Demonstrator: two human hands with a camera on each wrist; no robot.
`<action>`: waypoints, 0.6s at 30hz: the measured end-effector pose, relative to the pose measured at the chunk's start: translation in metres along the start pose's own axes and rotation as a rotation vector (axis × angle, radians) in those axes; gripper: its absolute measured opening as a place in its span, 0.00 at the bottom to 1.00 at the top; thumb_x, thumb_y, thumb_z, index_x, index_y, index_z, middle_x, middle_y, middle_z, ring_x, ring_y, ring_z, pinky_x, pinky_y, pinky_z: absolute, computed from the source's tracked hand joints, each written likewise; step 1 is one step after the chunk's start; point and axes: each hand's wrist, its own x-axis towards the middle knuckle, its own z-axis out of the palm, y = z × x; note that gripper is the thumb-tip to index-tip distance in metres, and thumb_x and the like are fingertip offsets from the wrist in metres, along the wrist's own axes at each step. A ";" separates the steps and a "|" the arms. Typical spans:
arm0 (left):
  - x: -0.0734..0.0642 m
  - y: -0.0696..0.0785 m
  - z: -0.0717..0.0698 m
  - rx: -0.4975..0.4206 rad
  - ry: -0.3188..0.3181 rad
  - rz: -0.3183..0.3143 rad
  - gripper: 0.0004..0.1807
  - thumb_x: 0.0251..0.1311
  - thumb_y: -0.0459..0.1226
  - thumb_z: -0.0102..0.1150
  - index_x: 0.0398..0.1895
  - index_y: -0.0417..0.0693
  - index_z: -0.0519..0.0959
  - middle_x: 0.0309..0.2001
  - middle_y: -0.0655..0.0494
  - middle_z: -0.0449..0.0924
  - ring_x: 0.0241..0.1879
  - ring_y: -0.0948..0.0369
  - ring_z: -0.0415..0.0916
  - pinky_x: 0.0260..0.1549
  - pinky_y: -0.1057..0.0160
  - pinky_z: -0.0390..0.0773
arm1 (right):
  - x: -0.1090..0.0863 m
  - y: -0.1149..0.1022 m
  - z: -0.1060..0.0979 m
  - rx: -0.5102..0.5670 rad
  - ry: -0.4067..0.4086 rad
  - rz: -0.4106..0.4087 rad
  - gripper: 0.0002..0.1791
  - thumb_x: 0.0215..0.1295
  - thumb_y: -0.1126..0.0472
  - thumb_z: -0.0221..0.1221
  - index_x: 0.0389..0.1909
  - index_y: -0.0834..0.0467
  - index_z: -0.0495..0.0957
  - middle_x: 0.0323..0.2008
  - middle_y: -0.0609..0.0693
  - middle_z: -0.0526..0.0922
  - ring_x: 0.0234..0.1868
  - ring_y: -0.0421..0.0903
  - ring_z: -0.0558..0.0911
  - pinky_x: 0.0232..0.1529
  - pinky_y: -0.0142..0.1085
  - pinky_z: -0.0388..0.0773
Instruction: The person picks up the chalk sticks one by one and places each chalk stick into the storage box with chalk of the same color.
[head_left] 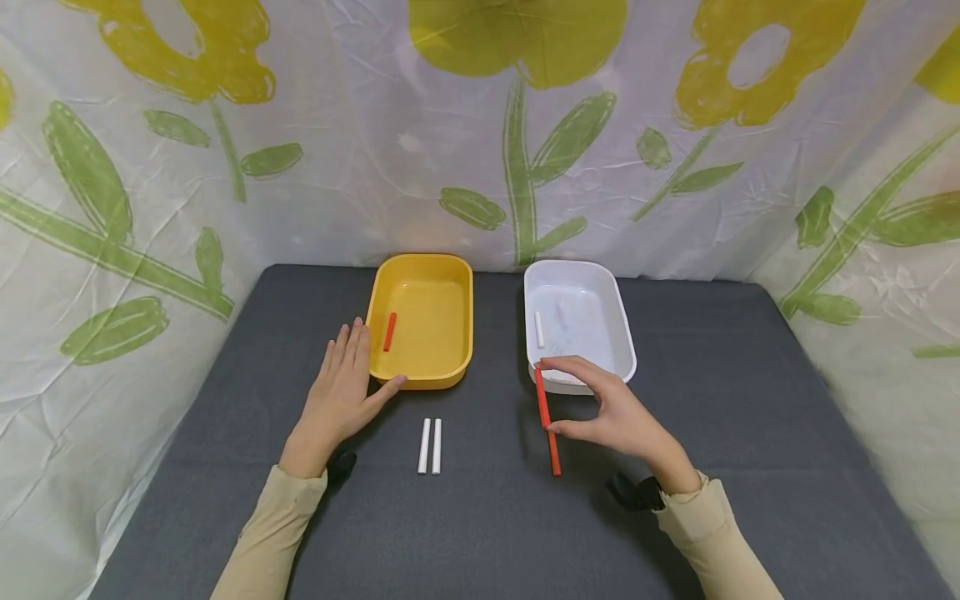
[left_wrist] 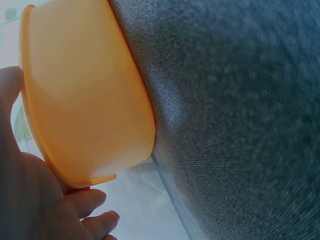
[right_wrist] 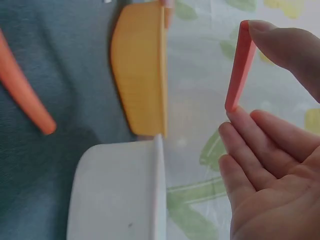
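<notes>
My right hand pinches a red chalk stick by its two ends, thumb at one and a fingertip at the other. It is held above the table at the near left corner of the white tray. A second red chalk stick lies on the table below it. My left hand rests against the yellow tray, fingers straight along its left rim and thumb at the near edge. The left wrist view shows that tray's outer wall close up.
Inside the yellow tray lies a short red chalk piece; in the white tray, a white chalk piece. Two white chalk sticks lie side by side on the dark tablecloth. A flowered curtain hangs behind.
</notes>
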 end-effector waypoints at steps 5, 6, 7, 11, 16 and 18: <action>0.000 0.000 0.000 -0.001 0.004 0.005 0.58 0.65 0.68 0.43 0.78 0.35 0.37 0.79 0.38 0.33 0.77 0.42 0.32 0.74 0.45 0.34 | 0.018 -0.002 0.001 -0.003 -0.011 0.012 0.41 0.53 0.61 0.75 0.69 0.55 0.70 0.64 0.48 0.75 0.66 0.49 0.71 0.66 0.53 0.65; 0.001 0.000 0.000 -0.002 0.004 0.006 0.58 0.65 0.68 0.43 0.78 0.35 0.37 0.79 0.38 0.33 0.77 0.42 0.32 0.74 0.46 0.34 | 0.021 -0.002 0.002 -0.004 -0.012 0.013 0.41 0.52 0.62 0.75 0.69 0.54 0.70 0.64 0.47 0.75 0.66 0.49 0.71 0.66 0.53 0.65; 0.000 0.000 0.000 -0.003 0.005 0.007 0.58 0.65 0.68 0.44 0.78 0.34 0.37 0.79 0.38 0.33 0.77 0.42 0.32 0.74 0.46 0.34 | 0.025 -0.003 0.003 -0.004 -0.013 0.013 0.41 0.52 0.62 0.75 0.69 0.55 0.70 0.64 0.48 0.75 0.66 0.49 0.71 0.67 0.53 0.65; 0.000 0.000 0.000 -0.008 0.002 0.006 0.58 0.66 0.68 0.43 0.78 0.35 0.36 0.79 0.38 0.33 0.77 0.43 0.32 0.74 0.46 0.33 | 0.042 -0.019 0.005 -0.008 -0.010 0.007 0.40 0.51 0.67 0.75 0.67 0.61 0.70 0.63 0.55 0.75 0.66 0.50 0.71 0.69 0.49 0.63; 0.000 0.000 -0.001 -0.007 -0.004 0.005 0.58 0.66 0.68 0.42 0.78 0.35 0.35 0.79 0.39 0.31 0.77 0.43 0.31 0.74 0.47 0.33 | 0.062 -0.045 0.005 0.002 -0.006 -0.015 0.38 0.50 0.72 0.73 0.64 0.69 0.70 0.61 0.62 0.76 0.64 0.55 0.72 0.68 0.49 0.63; 0.000 0.000 0.000 -0.005 0.001 0.008 0.58 0.66 0.68 0.43 0.78 0.35 0.36 0.79 0.39 0.32 0.77 0.43 0.31 0.74 0.47 0.33 | 0.068 -0.038 0.007 0.004 -0.004 -0.036 0.37 0.52 0.69 0.73 0.64 0.67 0.71 0.61 0.60 0.76 0.65 0.53 0.72 0.68 0.48 0.64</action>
